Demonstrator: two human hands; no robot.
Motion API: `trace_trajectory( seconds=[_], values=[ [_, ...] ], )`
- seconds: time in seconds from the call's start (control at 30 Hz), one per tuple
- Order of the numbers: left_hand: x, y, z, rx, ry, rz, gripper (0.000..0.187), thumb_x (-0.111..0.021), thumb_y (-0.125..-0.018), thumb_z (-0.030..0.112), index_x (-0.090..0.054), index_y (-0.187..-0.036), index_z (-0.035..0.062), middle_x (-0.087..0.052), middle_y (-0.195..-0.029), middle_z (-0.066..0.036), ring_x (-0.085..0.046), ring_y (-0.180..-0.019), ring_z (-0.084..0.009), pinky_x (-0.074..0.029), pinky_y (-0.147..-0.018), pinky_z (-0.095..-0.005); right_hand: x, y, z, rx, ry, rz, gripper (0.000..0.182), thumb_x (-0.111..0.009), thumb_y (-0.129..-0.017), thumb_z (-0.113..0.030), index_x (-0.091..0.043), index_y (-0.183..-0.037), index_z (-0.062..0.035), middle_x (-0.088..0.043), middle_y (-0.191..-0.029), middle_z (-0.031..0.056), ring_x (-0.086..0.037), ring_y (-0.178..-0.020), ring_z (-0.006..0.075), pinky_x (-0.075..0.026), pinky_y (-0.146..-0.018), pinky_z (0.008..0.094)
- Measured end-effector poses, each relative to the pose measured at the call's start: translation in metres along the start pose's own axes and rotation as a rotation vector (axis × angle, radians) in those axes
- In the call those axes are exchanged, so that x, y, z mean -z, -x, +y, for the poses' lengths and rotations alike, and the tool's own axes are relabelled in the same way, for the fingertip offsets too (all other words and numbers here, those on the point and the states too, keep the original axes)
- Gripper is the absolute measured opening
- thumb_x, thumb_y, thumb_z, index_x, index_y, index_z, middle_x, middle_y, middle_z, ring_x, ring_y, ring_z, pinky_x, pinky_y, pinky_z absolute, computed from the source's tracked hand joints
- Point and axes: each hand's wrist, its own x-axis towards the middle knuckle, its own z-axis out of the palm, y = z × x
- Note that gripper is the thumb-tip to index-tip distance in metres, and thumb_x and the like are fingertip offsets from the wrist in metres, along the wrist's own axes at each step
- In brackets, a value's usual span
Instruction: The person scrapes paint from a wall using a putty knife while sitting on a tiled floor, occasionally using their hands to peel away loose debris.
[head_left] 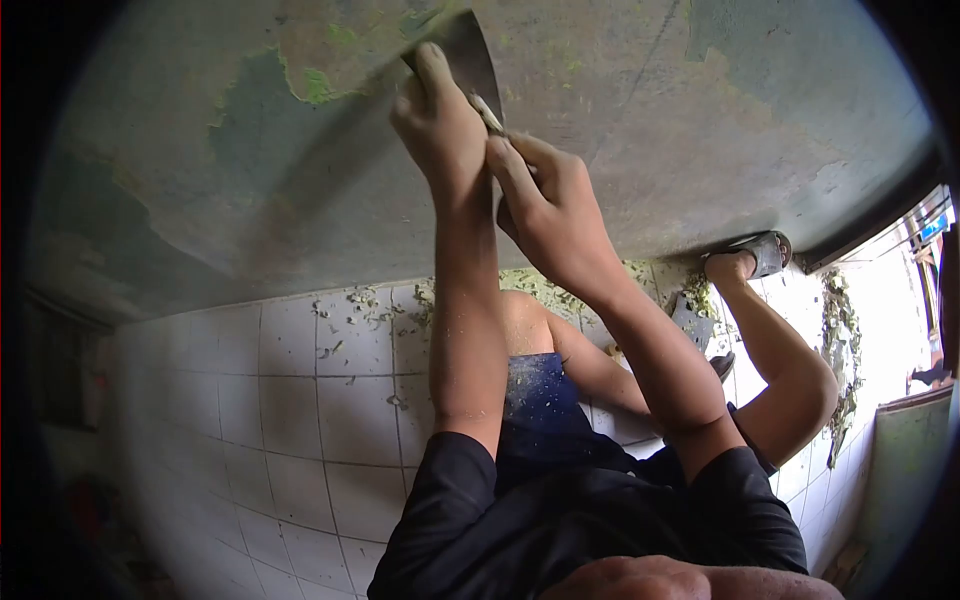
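Observation:
A wide-bladed scraper (470,52) is up against the wall, its dark metal blade pointing to the top of the view. My left hand (442,130) is closed on the blade side of it, with the thumb lying along the blade. Just to the right, my right hand (552,200) grips the lower end by the handle, fingers and thumb wrapped together. Much of the handle is hidden by the hands. Around the blade, the wall (600,130) shows patchy grey-green paint with flaked edges.
Paint flakes (355,305) are scattered over the white tiled floor (290,410) along the wall's base. More flakes (840,340) lie in a strip near the bright doorway (900,300). My bent legs and a sandal (770,253) are close to the wall at right.

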Motion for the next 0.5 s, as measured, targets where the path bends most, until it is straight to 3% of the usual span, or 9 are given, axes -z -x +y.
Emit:
trace_trajectory(
  seconds=[0.03,0.17,0.2,0.3,0.33,0.37,0.43,0.5],
  values=[
    [-0.001,0.001,-0.007,-0.108,-0.105,0.044,0.052,-0.053,-0.103,0.033,-0.053,-0.068,-0.0057,-0.053,-0.062,-0.002,-0.044,-0.057,-0.0120,-0.040,-0.053,-0.0341,0.000,0.001,0.000,0.007,0.037,0.022,0.035,-0.052,-0.107,-0.026,-0.059,-0.090,0.0030,-0.045,-0.066,-0.0043,-0.039,-0.061,0.0032,-0.033,-0.051,0.0264],
    [-0.006,-0.023,0.007,-0.168,0.029,0.058,0.052,-0.054,-0.103,0.032,-0.049,-0.066,-0.0035,-0.051,-0.062,-0.001,-0.043,-0.057,-0.0115,-0.038,-0.052,-0.0342,-0.008,-0.017,-0.009,0.029,0.097,0.040,0.036,-0.052,-0.107,-0.026,-0.059,-0.088,0.0036,-0.046,-0.065,-0.0031,-0.040,-0.061,0.0043,-0.035,-0.052,0.0277],
    [-0.004,-0.019,0.025,0.007,0.133,0.025,0.051,-0.054,-0.103,0.031,-0.049,-0.066,-0.0033,-0.050,-0.062,-0.001,-0.045,-0.060,-0.0116,-0.039,-0.054,-0.0353,-0.014,-0.018,-0.016,0.055,0.065,0.043,0.036,-0.052,-0.106,-0.026,-0.059,-0.087,0.0036,-0.046,-0.065,-0.0027,-0.041,-0.061,0.0045,-0.035,-0.052,0.0281],
    [0.007,-0.016,0.008,-0.020,-0.006,0.005,0.052,-0.053,-0.104,0.032,-0.048,-0.067,-0.0034,-0.051,-0.062,-0.002,-0.047,-0.060,-0.0128,-0.040,-0.055,-0.0364,-0.014,-0.008,-0.015,0.099,0.040,0.040,0.035,-0.052,-0.106,-0.025,-0.058,-0.087,0.0038,-0.047,-0.065,-0.0019,-0.041,-0.060,0.0046,-0.036,-0.052,0.0281],
    [0.011,-0.011,-0.008,-0.362,-0.161,0.008,0.053,-0.053,-0.103,0.034,-0.051,-0.070,-0.0068,-0.052,-0.062,-0.006,-0.046,-0.061,-0.0145,-0.041,-0.057,-0.0381,-0.009,0.000,-0.009,0.039,0.053,0.025,0.035,-0.052,-0.107,-0.025,-0.058,-0.087,0.0037,-0.047,-0.065,-0.0020,-0.042,-0.059,0.0046,-0.036,-0.052,0.0278],
    [0.005,-0.001,-0.015,-0.133,-0.048,0.077,0.054,-0.053,-0.103,0.036,-0.053,-0.074,-0.0099,-0.052,-0.061,-0.012,-0.044,-0.060,-0.0165,-0.041,-0.058,-0.0405,-0.007,0.002,-0.003,-0.022,0.069,0.010,0.035,-0.052,-0.107,-0.025,-0.058,-0.088,0.0035,-0.047,-0.065,-0.0020,-0.042,-0.059,0.0045,-0.036,-0.052,0.0276],
    [0.009,-0.008,-0.010,-0.147,-0.115,0.045,0.054,-0.053,-0.103,0.035,-0.055,-0.074,-0.0100,-0.052,-0.060,-0.011,-0.043,-0.059,-0.0163,-0.040,-0.057,-0.0399,-0.013,-0.004,-0.007,-0.009,0.040,-0.007,0.034,-0.052,-0.107,-0.025,-0.058,-0.089,0.0030,-0.046,-0.065,-0.0024,-0.041,-0.058,0.0036,-0.035,-0.051,0.0271],
    [0.019,-0.017,-0.007,-0.015,-0.084,-0.035,0.053,-0.053,-0.103,0.034,-0.055,-0.071,-0.0067,-0.051,-0.059,-0.005,-0.042,-0.058,-0.0138,-0.038,-0.055,-0.0372,-0.022,-0.003,-0.009,0.016,0.066,0.030,0.034,-0.051,-0.107,-0.026,-0.058,-0.090,0.0022,-0.047,-0.065,-0.0031,-0.041,-0.058,0.0030,-0.035,-0.051,0.0270]
  ],
)
